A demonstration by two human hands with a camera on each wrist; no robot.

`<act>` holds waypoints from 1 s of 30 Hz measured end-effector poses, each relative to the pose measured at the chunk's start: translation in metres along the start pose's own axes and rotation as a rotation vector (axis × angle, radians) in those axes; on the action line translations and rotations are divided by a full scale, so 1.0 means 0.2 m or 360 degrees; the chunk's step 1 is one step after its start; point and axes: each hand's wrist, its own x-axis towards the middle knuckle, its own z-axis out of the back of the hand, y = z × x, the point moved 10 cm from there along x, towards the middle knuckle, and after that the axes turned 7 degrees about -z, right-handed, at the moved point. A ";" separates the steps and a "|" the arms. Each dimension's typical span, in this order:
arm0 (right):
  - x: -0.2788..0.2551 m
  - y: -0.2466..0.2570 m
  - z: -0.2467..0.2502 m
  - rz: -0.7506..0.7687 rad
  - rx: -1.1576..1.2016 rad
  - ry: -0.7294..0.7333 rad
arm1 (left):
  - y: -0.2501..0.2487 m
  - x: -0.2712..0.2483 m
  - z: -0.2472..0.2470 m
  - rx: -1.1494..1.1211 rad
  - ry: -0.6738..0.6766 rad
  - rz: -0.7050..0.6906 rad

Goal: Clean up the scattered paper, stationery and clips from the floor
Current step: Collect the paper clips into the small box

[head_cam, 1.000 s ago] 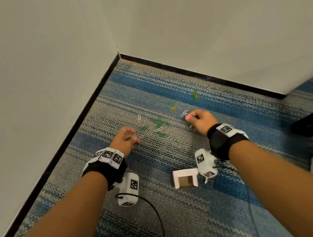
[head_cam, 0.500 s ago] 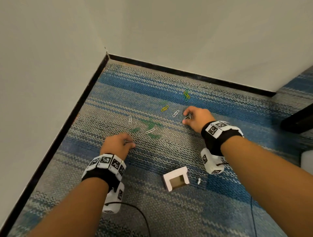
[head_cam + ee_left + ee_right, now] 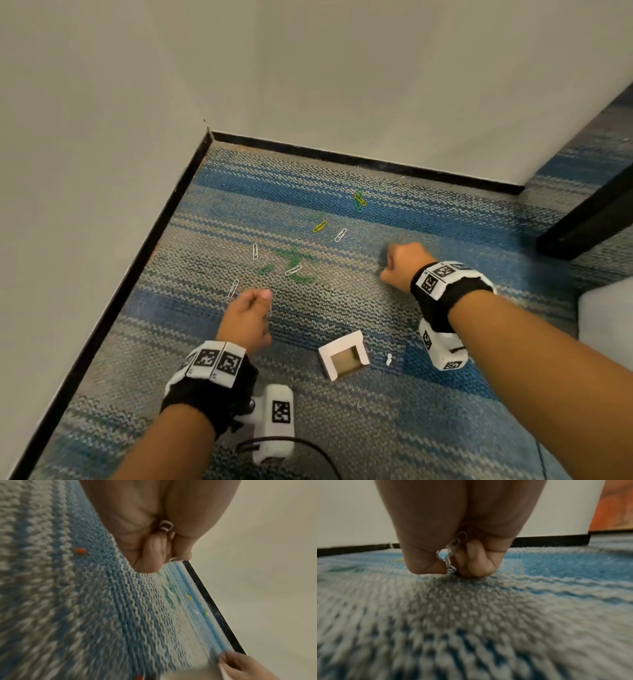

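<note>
Several paper clips lie scattered on the striped blue-grey carpet: a green cluster [image 3: 294, 260], white ones [image 3: 255, 251] [image 3: 340, 235] [image 3: 233, 288] and a yellow one [image 3: 319, 226]. My left hand [image 3: 251, 313] is curled just below them, and the left wrist view shows white clips [image 3: 165, 526] gripped in its fist. My right hand [image 3: 402, 265] is a fist to the right of the clips; the right wrist view shows white clips [image 3: 451, 551] held between its thumb and curled fingers, close above the carpet. A small open white cardboard box [image 3: 343, 354] sits between my forearms.
White walls with black skirting [image 3: 342, 157] meet in a corner behind the clips. A dark furniture edge [image 3: 582, 226] stands at the right, and a white object [image 3: 606, 315] beside it. A tiny white scrap [image 3: 388, 359] lies right of the box. A black cable [image 3: 308, 448] trails near my left wrist.
My right hand has drawn back to the right, away from the white clip it was touching, and closed into a fist. My left hand has pulled back toward me, and one more white clip shows beside it.
</note>
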 end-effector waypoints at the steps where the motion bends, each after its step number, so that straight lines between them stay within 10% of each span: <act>1: -0.03 -0.01 -0.02 0.0008 -0.0059 0.0008 | 0.03 -0.05 -0.05 -0.0166 0.0055 0.0110; 8: -0.20 -0.01 -0.08 0.0141 -0.0042 0.0000 | 0.19 -0.38 -0.24 -0.0526 0.0229 0.0634; 21: -0.39 -0.06 -0.13 0.0339 -0.0231 -0.0171 | 0.26 -0.41 -0.35 0.0759 0.0437 0.0352; 30: -0.43 -0.15 -0.09 -0.0015 0.0124 -0.0011 | 0.23 -0.43 -0.36 0.0163 0.0066 0.0249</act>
